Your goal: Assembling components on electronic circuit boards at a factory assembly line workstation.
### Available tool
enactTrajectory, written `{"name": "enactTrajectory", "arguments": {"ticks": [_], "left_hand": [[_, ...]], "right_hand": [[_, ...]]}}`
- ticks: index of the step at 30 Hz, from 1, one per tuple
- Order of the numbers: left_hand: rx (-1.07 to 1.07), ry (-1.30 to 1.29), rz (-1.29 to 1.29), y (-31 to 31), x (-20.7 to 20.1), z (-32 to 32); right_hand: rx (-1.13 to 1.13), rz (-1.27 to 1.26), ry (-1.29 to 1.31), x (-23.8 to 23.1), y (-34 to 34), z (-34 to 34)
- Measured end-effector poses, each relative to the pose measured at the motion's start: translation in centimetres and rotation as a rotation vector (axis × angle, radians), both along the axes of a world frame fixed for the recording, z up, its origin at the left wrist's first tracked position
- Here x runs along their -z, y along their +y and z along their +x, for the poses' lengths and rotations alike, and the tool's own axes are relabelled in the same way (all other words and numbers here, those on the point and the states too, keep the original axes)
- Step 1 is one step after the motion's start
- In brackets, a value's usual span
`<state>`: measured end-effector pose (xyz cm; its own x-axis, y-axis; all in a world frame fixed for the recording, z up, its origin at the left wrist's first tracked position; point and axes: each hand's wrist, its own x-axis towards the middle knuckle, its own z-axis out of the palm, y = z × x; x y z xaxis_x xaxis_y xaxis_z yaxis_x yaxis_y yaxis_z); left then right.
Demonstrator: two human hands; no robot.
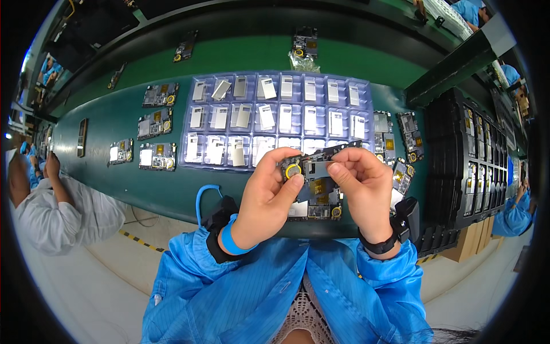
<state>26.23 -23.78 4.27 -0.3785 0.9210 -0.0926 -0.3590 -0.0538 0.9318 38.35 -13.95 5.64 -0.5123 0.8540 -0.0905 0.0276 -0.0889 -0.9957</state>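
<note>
A small dark circuit board (307,160) is held up between my two hands above the near edge of the green table. My left hand (264,192) grips its left end beside a round, yellow-rimmed part (293,170). At the other end, my right hand (362,182) has thumb and fingers closed on the board, with the thumb against a silvery metal plate (318,168) on its face. Whether the plate is seated or loose cannot be told. Below my hands, partly covered by them, another circuit board (326,210) rests on the table.
Beyond my hands lies a clear compartment tray (281,73) of silvery metal covers. Circuit boards (157,156) lie left and more boards (409,135) right of it. A black rack of trays (455,172) stands at right. Boards (186,46) sit on the far green strip. A person (69,215) is at left.
</note>
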Motion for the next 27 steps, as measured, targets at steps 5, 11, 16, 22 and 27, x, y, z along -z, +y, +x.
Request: {"name": "enactTrajectory", "arguments": {"ticks": [5,11,16,22,27], "left_hand": [[0.004,0.002,0.003,0.09,-0.16,0.12],[0.013,-0.005,-0.009,0.11,-0.02,0.10],[0.015,0.005,-0.017,0.11,-0.23,0.12],[0.004,0.037,-0.022,0.05,-0.30,0.24],[-0.050,0.114,0.007,0.18,-0.03,0.50]], "right_hand": [[0.015,0.017,-0.005,0.16,-0.14,-0.11],[0.022,0.031,-0.026,0.17,-0.12,-0.10],[0.029,0.046,-0.037,0.33,-0.17,-0.14],[0.085,0.153,-0.111,0.48,-0.57,-0.06],[0.162,0.199,-0.128,-0.09,-1.02,-0.32]]}}
